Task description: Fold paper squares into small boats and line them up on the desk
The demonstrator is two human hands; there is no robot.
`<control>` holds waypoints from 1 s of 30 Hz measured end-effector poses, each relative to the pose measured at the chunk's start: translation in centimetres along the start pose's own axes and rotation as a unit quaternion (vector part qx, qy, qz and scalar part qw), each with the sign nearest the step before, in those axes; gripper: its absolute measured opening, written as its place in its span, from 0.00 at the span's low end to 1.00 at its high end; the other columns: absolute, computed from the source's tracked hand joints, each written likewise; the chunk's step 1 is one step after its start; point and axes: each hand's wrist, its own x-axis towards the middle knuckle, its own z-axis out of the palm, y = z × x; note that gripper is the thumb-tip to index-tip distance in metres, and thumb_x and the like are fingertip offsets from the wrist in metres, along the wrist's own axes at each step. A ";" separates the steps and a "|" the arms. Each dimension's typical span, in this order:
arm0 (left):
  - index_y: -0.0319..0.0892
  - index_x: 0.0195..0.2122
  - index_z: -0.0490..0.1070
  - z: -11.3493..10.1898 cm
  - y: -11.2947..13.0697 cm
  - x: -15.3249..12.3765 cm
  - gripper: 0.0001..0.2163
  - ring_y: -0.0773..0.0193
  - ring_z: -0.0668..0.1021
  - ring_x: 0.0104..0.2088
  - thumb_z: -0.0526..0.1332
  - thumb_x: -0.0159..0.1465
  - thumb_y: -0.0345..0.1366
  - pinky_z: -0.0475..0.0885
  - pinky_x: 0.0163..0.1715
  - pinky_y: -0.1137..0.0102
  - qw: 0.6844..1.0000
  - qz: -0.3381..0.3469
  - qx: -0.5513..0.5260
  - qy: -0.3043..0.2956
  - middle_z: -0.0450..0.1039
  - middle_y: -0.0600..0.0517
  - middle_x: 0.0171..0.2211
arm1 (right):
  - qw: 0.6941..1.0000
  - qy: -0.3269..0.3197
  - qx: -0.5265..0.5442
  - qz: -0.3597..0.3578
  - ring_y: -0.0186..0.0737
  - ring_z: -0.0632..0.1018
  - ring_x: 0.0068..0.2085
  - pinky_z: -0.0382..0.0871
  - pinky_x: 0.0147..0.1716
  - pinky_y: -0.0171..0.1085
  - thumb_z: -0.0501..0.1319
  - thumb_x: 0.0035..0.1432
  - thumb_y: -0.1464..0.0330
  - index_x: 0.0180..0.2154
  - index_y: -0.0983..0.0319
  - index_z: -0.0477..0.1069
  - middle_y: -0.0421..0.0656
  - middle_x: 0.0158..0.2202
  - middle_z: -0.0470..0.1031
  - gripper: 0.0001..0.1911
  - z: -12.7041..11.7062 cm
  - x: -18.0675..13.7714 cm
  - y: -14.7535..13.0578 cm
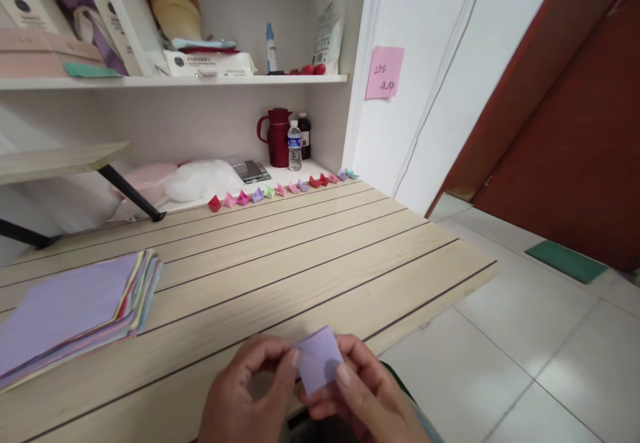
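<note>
Both my hands are low in the view at the near edge of the wooden desk [280,270]. Between them is a small folded piece of lilac paper [319,358]. My left hand [250,393] pinches its left edge with thumb and fingers. My right hand [367,393] grips its right side, thumb on top. A stack of coloured paper sheets [75,310], lilac on top, lies on the desk to my left. A row of several small folded paper shapes [280,190] in red, pink, purple and green runs along the desk's far edge.
Behind the row stand a red jug [276,136], a water bottle [295,145] and a dark bottle [305,135]. A shelf [200,80] above carries bags and boxes. A pink note [384,72] hangs on the wall. Tiled floor [525,336] and a red door [575,136] are to the right.
</note>
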 end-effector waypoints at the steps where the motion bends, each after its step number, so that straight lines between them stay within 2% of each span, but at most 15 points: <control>1: 0.45 0.27 0.77 -0.4 0.1 0.6 0.10 0.62 0.78 0.30 0.62 0.58 0.45 0.71 0.32 0.73 0.998 -0.005 0.042 -0.036 0.78 0.53 0.27 | 0.998 0.011 -0.054 -0.042 0.40 0.81 0.33 0.74 0.30 0.35 0.63 0.61 0.52 0.48 0.59 0.72 0.47 0.40 0.78 0.21 -0.9 -0.5 -0.2; 3: 0.44 0.23 0.77 -1.0 0.3 1.7 0.09 0.62 0.78 0.28 0.61 0.57 0.40 0.69 0.28 0.72 0.989 -0.031 0.106 -0.099 0.77 0.53 0.24 | 0.965 0.038 -0.201 -0.163 0.40 0.80 0.34 0.75 0.30 0.36 0.56 0.67 0.55 0.55 0.53 0.67 0.46 0.44 0.76 0.18 -2.9 -1.3 -0.8; 4: 0.44 0.22 0.76 -1.2 0.5 2.1 0.08 0.62 0.77 0.27 0.61 0.56 0.37 0.68 0.28 0.72 0.983 -0.032 0.135 -0.121 0.77 0.53 0.22 | 0.925 0.036 -0.303 -0.227 0.40 0.80 0.35 0.75 0.33 0.37 0.56 0.68 0.60 0.55 0.53 0.67 0.46 0.42 0.76 0.15 -3.8 -1.6 -1.3; 7: 0.45 0.22 0.77 -1.3 1.0 2.9 0.08 0.61 0.77 0.27 0.59 0.55 0.33 0.64 0.27 0.71 0.957 0.003 0.257 -0.132 0.78 0.53 0.23 | 0.726 -0.039 -0.565 -0.390 0.47 0.77 0.50 0.73 0.46 0.41 0.58 0.66 0.66 0.51 0.54 0.72 0.48 0.47 0.75 0.12 -5.4 -1.1 -2.8; 9: 0.45 0.23 0.77 -1.0 1.4 3.0 0.09 0.62 0.78 0.27 0.58 0.56 0.31 0.63 0.28 0.71 0.938 0.040 0.321 -0.125 0.79 0.53 0.24 | 0.610 -0.119 -0.643 -0.448 0.52 0.72 0.57 0.68 0.54 0.48 0.59 0.65 0.61 0.53 0.54 0.72 0.47 0.52 0.75 0.15 -5.2 -0.2 -3.4; 11: 0.46 0.23 0.76 -0.6 1.7 3.1 0.09 0.62 0.78 0.27 0.58 0.57 0.30 0.62 0.29 0.71 0.921 0.071 0.363 -0.124 0.79 0.54 0.25 | 0.541 -0.170 -0.688 -0.453 0.52 0.70 0.59 0.63 0.58 0.50 0.60 0.65 0.60 0.53 0.56 0.72 0.44 0.52 0.77 0.17 -4.6 0.7 -3.5; 12: 0.46 0.23 0.76 -0.5 1.7 3.2 0.09 0.63 0.78 0.27 0.58 0.57 0.30 0.62 0.30 0.70 0.912 0.084 0.382 -0.121 0.79 0.54 0.25 | 0.525 -0.184 -0.701 -0.446 0.50 0.70 0.59 0.62 0.59 0.50 0.61 0.65 0.63 0.53 0.57 0.72 0.43 0.51 0.78 0.15 -4.2 1.1 -3.5; 14: 0.46 0.23 0.74 -0.3 1.4 3.3 0.08 0.62 0.78 0.28 0.60 0.58 0.31 0.63 0.33 0.67 0.894 0.103 0.422 -0.109 0.78 0.55 0.25 | 0.518 -0.190 -0.713 -0.432 0.47 0.73 0.56 0.61 0.59 0.49 0.60 0.64 0.69 0.51 0.58 0.73 0.42 0.50 0.79 0.13 -3.8 1.5 -3.1; 17: 0.45 0.29 0.74 -0.5 0.1 3.0 0.03 0.59 0.78 0.29 0.62 0.59 0.31 0.67 0.37 0.62 0.873 0.145 0.461 -0.065 0.77 0.55 0.27 | 0.537 -0.172 -0.703 -0.434 0.45 0.74 0.53 0.62 0.58 0.48 0.59 0.65 0.73 0.50 0.59 0.73 0.42 0.49 0.80 0.13 -3.8 1.5 -2.4; 19: 0.43 0.38 0.74 -1.0 -1.2 2.3 0.07 0.57 0.79 0.34 0.64 0.58 0.30 0.69 0.38 0.62 0.857 0.234 0.459 0.006 0.78 0.52 0.33 | 0.551 -0.168 -0.694 -0.433 0.45 0.74 0.53 0.61 0.58 0.48 0.58 0.65 0.73 0.50 0.59 0.72 0.41 0.49 0.80 0.13 -3.8 1.4 -2.2; 21: 0.41 0.45 0.74 -1.4 -2.7 1.1 0.12 0.55 0.78 0.43 0.63 0.60 0.29 0.70 0.45 0.61 0.809 0.381 0.436 0.103 0.77 0.46 0.43 | 0.559 -0.172 -0.687 -0.430 0.45 0.74 0.53 0.60 0.59 0.48 0.59 0.65 0.73 0.50 0.59 0.72 0.42 0.49 0.79 0.12 -3.8 1.4 -2.2; 23: 0.42 0.47 0.74 -1.4 -4.3 -0.2 0.12 0.57 0.76 0.48 0.59 0.63 0.27 0.65 0.55 0.59 0.750 0.493 0.426 0.113 0.76 0.45 0.47 | 0.561 -0.177 -0.686 -0.429 0.45 0.73 0.53 0.59 0.60 0.49 0.59 0.65 0.73 0.50 0.60 0.72 0.42 0.49 0.79 0.13 -3.7 1.4 -2.3; 24: 0.43 0.46 0.75 -1.1 -5.2 -0.8 0.12 0.58 0.76 0.49 0.58 0.64 0.26 0.62 0.58 0.58 0.739 0.516 0.418 0.116 0.77 0.47 0.46 | 0.560 -0.180 -0.687 -0.426 0.44 0.73 0.54 0.59 0.60 0.49 0.60 0.65 0.72 0.51 0.60 0.71 0.42 0.49 0.79 0.13 -3.6 1.4 -2.4; 26: 0.43 0.40 0.77 -0.2 -6.8 -1.7 0.08 0.62 0.77 0.46 0.60 0.64 0.27 0.58 0.62 0.59 0.757 0.511 0.373 0.164 0.79 0.49 0.41 | 0.560 -0.188 -0.692 -0.415 0.44 0.73 0.54 0.59 0.60 0.49 0.60 0.65 0.72 0.52 0.60 0.71 0.42 0.49 0.78 0.13 -3.5 1.5 -2.5; 30: 0.43 0.44 0.77 1.7 -8.9 -2.0 0.10 0.64 0.77 0.44 0.57 0.69 0.36 0.54 0.65 0.62 0.777 0.481 0.350 0.204 0.82 0.52 0.41 | 0.562 -0.203 -0.692 -0.405 0.45 0.72 0.53 0.60 0.60 0.49 0.59 0.65 0.73 0.55 0.61 0.68 0.43 0.49 0.77 0.16 -3.4 1.6 -2.8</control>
